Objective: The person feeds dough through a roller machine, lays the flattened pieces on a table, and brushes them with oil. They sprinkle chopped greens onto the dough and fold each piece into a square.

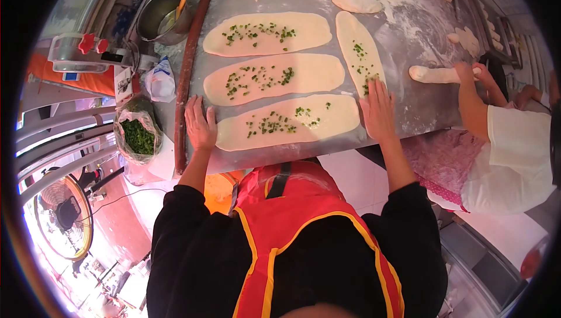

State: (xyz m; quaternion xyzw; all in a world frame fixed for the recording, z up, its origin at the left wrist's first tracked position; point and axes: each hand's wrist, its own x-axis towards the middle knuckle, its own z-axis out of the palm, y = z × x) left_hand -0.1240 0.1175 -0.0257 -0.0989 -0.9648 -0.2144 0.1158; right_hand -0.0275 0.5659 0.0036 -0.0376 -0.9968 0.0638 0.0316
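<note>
Three flat oval dough sheets lie one behind another on the metal worktop: a far one [269, 46], a middle one [315, 75] and a near one [234, 137]. Chopped green onion [272, 124] is scattered over each. My left hand [200, 124] rests with fingers stretched out at the left end of the near sheet. Stretched out too, my right hand [380, 110] is at the lower end of a fourth, slanted dough sheet [350, 32], beside the near sheet's right end. Neither hand grasps anything.
A long rolling pin [196, 43] lies along the left edge. Beyond it stand a metal pot [158, 23] and a bag of chopped green onion [139, 136]. Dough lumps [355, 1] sit at the back. A co-worker's hands [467, 73] are on a dough roll [432, 75] at right.
</note>
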